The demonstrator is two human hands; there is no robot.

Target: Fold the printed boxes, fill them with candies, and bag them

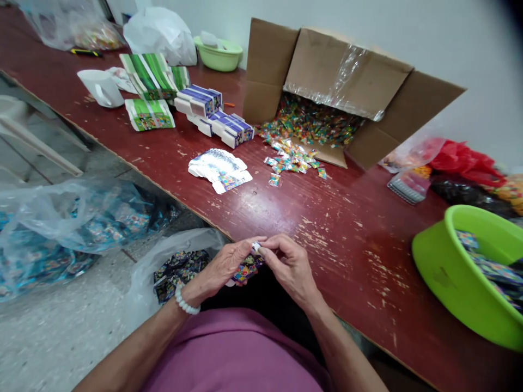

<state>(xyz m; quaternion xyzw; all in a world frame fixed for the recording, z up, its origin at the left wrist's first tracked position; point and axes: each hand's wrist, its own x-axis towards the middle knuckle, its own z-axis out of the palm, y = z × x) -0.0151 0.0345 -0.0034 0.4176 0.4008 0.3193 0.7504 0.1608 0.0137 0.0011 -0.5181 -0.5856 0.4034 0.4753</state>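
A small printed carton (249, 268), dark purple with colourful pictures, is held over my lap at the table's front edge. My left hand (229, 262) is closed around its left side, thumb on top. At the carton's white end flap, my right hand (288, 264) pinches with thumb and forefinger. Part of the carton is hidden by my fingers. Beyond my hands lies a small stack of flat cartons (220, 167) on the red-brown table (286, 209). Small wrapped candies (292, 157) are spread just past it, spilling from a cardboard box (347, 73).
Bundled purple cartons (216, 114) and green cartons (151, 111) stand at the back left, near a white mug (101, 88). A green tub (461, 283) holds packets at right. Plastic bags of packets (171, 267) sit below the table's left edge.
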